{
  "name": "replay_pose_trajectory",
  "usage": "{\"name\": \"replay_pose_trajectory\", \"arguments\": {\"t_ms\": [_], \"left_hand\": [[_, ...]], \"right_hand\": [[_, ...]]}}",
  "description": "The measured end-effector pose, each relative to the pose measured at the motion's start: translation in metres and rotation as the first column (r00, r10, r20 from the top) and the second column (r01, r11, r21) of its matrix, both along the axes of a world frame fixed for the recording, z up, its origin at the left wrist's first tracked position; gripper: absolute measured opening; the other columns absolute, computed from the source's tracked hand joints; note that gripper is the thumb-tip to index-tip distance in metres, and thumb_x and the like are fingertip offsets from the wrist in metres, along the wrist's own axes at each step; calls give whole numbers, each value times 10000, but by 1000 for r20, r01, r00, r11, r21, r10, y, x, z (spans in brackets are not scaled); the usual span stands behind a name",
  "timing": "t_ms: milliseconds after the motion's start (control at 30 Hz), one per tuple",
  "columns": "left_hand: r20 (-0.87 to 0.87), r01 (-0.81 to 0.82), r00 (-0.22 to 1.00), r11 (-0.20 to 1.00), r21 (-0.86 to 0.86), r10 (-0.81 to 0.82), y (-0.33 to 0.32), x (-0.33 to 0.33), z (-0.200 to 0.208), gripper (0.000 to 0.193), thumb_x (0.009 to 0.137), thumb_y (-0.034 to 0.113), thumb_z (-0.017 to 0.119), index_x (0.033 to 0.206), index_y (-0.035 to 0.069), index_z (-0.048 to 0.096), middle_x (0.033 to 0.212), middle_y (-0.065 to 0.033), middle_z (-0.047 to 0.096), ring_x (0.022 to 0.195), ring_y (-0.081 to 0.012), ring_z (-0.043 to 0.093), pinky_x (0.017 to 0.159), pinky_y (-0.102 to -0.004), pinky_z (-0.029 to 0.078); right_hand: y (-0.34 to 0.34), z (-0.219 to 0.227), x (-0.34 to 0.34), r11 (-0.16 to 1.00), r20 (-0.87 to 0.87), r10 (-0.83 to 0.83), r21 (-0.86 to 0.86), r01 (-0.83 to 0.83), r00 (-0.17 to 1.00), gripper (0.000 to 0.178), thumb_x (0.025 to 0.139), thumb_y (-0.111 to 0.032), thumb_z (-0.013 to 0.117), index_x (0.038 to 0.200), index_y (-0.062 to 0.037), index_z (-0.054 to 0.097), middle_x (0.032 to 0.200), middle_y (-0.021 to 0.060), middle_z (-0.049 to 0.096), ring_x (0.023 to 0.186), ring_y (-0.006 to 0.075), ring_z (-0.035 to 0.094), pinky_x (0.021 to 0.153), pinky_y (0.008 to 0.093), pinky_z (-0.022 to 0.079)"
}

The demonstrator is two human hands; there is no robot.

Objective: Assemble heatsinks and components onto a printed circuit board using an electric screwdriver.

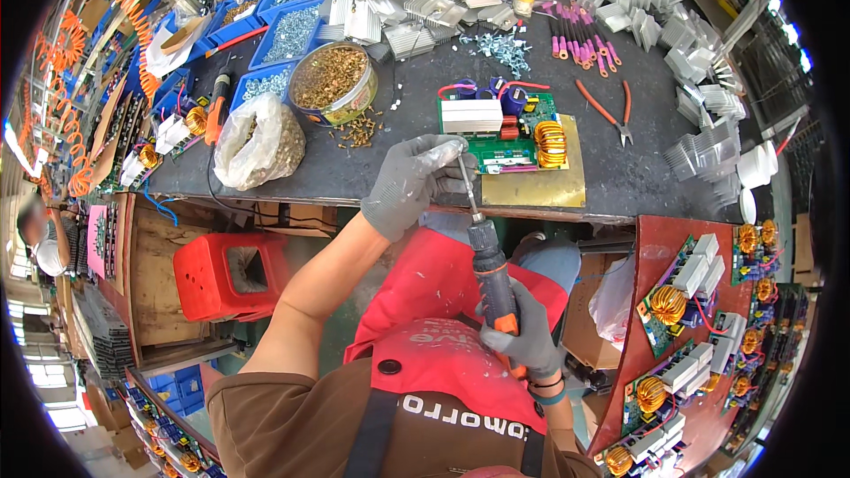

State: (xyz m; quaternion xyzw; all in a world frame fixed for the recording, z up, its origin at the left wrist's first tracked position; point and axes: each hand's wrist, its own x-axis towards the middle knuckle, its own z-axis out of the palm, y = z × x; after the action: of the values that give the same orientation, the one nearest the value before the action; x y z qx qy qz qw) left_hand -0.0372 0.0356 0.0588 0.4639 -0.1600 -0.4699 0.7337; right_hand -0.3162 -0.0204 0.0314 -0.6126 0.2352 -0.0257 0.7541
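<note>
My right hand (pixel 522 332), in a grey glove, is wrapped round the handle of a black and orange electric screwdriver (pixel 490 257). Its long bit points away from me toward the bench edge. At the bit's tip, my left hand (pixel 412 179), also gloved, is closed in a pinch; whatever sits between its fingertips is too small to tell. Just beyond the fingers lies a green circuit board (pixel 522 156) with a white-topped heatsink, blue capacitors and a copper-wound coil (pixel 550 143). Part of the board rests on a brass-coloured plate (pixel 567 186).
Left on the bench stand a tub of brass screws (pixel 333 80), a plastic bag (pixel 258 142) and blue bins of screws (pixel 288 35). Pliers (pixel 611 111), lugged cables (pixel 580 34) and finned heatsinks (pixel 708 115) lie right. Finished-looking boards (pixel 677 301) fill the right-hand side table. A red stool (pixel 226 274) stands below.
</note>
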Motion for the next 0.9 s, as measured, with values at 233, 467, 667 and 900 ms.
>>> {"name": "replay_pose_trajectory", "arguments": {"t_ms": [233, 467, 667, 900], "left_hand": [[939, -425, 330, 904, 51, 102, -8, 29, -16, 410, 945, 204, 640, 1318, 52, 566, 1174, -104, 640, 1022, -197, 655, 873, -333, 535], [994, -122, 32, 986, 110, -106, -27, 64, -25, 525, 849, 116, 681, 1357, 144, 554, 1283, -138, 576, 1160, -346, 587, 960, -400, 491], [989, -66, 109, 992, 104, -97, -27, 69, -33, 558, 825, 42, 665, 1364, 145, 558, 1264, -147, 574, 1147, -342, 592, 947, -389, 497], [994, -57, 97, 996, 62, -57, -31, 70, -39, 559, 811, 2, 658, 1350, 114, 561, 1210, -145, 572, 1093, -325, 605, 913, -373, 508]], "right_hand": [[8, -15, 9, 989, 36, -136, 66, 133, 990, 759, 748, -90, 796, 1401, 27, 428, 1038, 76, 654, 904, 124, 611, 805, 289, 512], [19, -19, 25, 969, 38, -163, 196, 153, 986, 656, 785, -80, 753, 1361, 16, 453, 1015, 70, 646, 855, 111, 605, 751, 285, 522], [25, -22, 36, 959, 13, -174, 228, 167, 985, 623, 799, -65, 725, 1352, 16, 450, 1002, 72, 637, 815, 114, 611, 714, 285, 528], [24, -16, 47, 926, 4, -198, 330, 185, 980, 532, 817, -22, 673, 1303, 11, 457, 986, 85, 631, 738, 134, 629, 642, 301, 542]]}}
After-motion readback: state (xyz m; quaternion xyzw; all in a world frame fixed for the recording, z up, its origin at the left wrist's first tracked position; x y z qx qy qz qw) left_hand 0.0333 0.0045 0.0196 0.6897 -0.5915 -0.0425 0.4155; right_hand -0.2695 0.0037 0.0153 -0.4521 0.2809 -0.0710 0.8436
